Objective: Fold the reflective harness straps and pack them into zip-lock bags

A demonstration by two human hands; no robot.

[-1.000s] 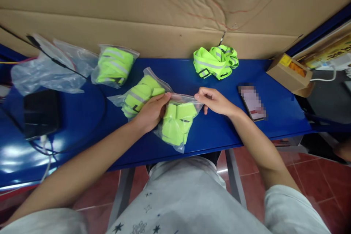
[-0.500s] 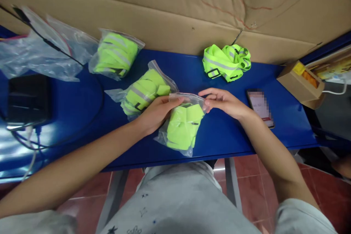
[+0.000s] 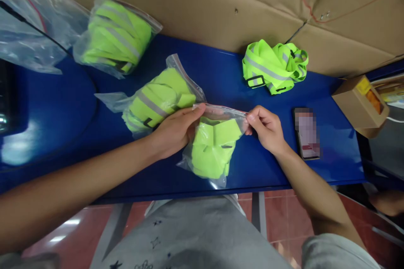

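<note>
A clear zip bag [image 3: 212, 147] with a folded neon-yellow reflective strap inside lies at the front edge of the blue table. My left hand [image 3: 178, 130] grips its upper left corner, thumb on top. At the other end of the zip strip, my right hand [image 3: 263, 128] pinches the upper right corner between thumb and curled fingers. The strip is stretched between both hands. Just behind my left hand rests a second bagged strap [image 3: 158, 101], partly covered by that hand. Farther back on the left leans a third bagged strap [image 3: 116, 35]. An unbagged reflective strap [image 3: 273, 65] lies coiled at the back.
A phone [image 3: 306, 132] lies right of my right hand. Beyond it sits a small cardboard box [image 3: 360, 103]. Clear plastic bags [image 3: 34, 25], a black cable [image 3: 41, 31] and a black device [image 3: 12, 101] occupy the left side. Cardboard [image 3: 202, 8] lines the table's back.
My right hand has moved slightly right and closed its fingers on the bag's corner, and the zip strip is now pulled straighter. The view has shifted a little closer.
</note>
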